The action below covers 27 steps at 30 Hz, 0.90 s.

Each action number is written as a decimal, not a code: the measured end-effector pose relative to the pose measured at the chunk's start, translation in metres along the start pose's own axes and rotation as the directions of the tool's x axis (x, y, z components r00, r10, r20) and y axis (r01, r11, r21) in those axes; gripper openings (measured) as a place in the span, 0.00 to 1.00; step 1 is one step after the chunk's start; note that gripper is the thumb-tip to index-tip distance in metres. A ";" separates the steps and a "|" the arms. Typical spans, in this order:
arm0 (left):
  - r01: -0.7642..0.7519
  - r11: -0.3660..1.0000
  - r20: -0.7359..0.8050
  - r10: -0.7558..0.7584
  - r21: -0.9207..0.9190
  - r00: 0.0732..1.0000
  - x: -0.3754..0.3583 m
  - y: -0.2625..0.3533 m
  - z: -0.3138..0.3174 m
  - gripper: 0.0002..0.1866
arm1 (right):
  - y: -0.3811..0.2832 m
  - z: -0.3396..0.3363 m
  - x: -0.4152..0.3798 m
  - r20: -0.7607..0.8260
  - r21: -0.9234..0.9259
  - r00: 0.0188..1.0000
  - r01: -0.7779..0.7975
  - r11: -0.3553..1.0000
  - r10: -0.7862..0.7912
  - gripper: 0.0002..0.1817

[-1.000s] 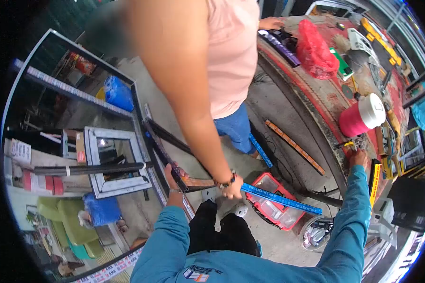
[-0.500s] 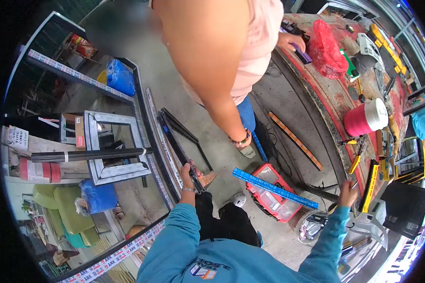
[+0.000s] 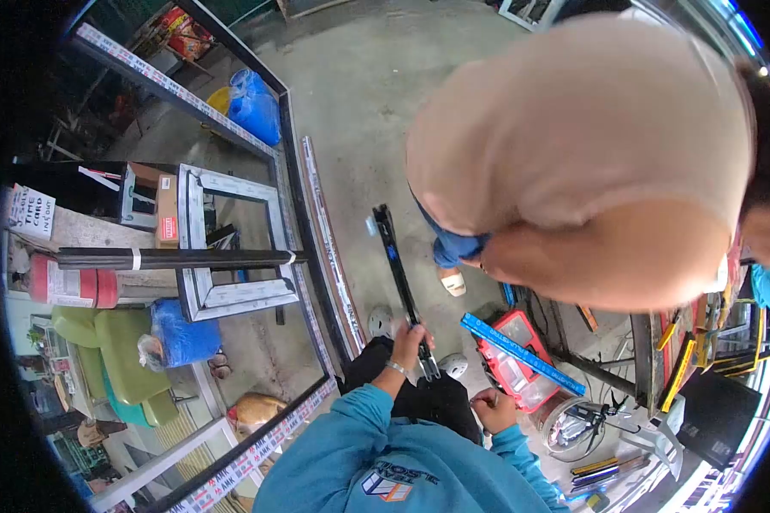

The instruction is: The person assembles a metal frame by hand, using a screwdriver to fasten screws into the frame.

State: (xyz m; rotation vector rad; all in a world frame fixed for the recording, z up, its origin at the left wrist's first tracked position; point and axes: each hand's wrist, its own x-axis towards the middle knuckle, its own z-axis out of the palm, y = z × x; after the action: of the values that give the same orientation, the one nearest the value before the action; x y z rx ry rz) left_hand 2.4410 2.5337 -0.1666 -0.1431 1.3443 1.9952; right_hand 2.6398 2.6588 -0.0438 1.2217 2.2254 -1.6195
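Note:
My left hand is wrapped round the lower part of a black metal frame. The frame points away from me over the floor, seen nearly edge-on, its lower end close to my black trousers. My right hand is at my lap with its fingers curled closed; whatever it may hold is hidden. Just beyond it lies a red case with a clear lid. A blue-wrapped metal bar crosses above the case.
A person bends over at the right, blocking much of the workbench. A bucket of tools stands right of my right hand. At the left are a large taped window frame and a smaller white-taped frame. A dog lies lower left.
My right hand has come from the workbench edge to my lap. The black frame in my left hand has turned edge-on. The other person has moved right and bent down.

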 end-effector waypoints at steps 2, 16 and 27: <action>0.064 0.998 0.028 -0.063 -0.030 0.998 -0.002 0.013 0.003 0.13 | -0.016 0.023 0.018 0.041 -0.038 0.998 0.043 0.998 -0.041 0.06; 0.104 0.928 0.113 -0.154 0.357 0.982 -0.011 0.039 -0.021 0.32 | -0.045 0.092 0.037 0.000 -0.477 0.913 0.358 0.803 -0.407 0.26; -0.306 0.606 0.099 0.351 0.734 0.931 0.156 0.194 -0.069 0.52 | -0.026 0.099 0.041 -0.011 -0.542 0.882 0.391 0.744 -0.472 0.25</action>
State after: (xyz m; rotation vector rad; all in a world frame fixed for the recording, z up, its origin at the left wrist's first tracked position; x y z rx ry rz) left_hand 2.1877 2.5139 -0.1212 0.4767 2.2498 1.5369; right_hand 2.5618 2.5943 -0.0876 0.7194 2.9409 -0.8962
